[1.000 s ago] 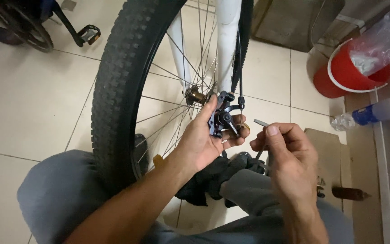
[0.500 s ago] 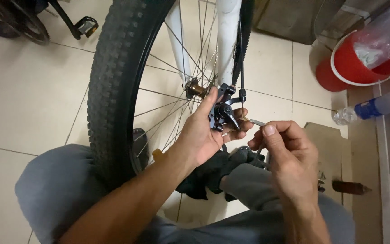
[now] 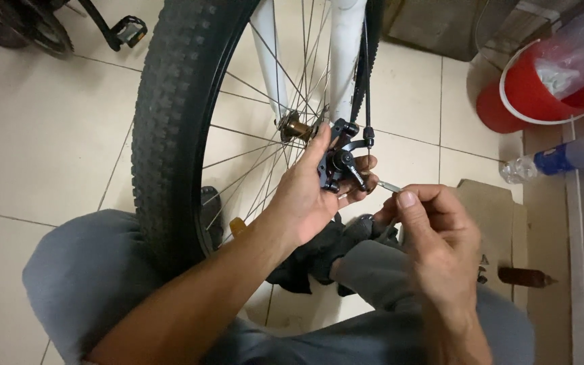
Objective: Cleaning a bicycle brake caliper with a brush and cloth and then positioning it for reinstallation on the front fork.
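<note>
Left hand [image 3: 305, 196] gripping black brake caliper [image 3: 338, 162] (beside hub), right hand [image 3: 434, 236] pinching small metal tool [image 3: 388, 186]

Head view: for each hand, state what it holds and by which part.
Left hand grips the black brake caliper around its body. Right hand pinches a thin metal tool near its rear end, tip towards the caliper.

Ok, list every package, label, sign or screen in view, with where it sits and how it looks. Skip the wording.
Plastic bottle: lying on its side at the right edge, clear, with a blue label band.
Clear plastic bag: top right, crumpled, sitting in the red bucket with a white rim.
Cardboard sheet: flat on the tiled floor beyond the right hand, brown, plain.
No signs or screens in view.
</note>
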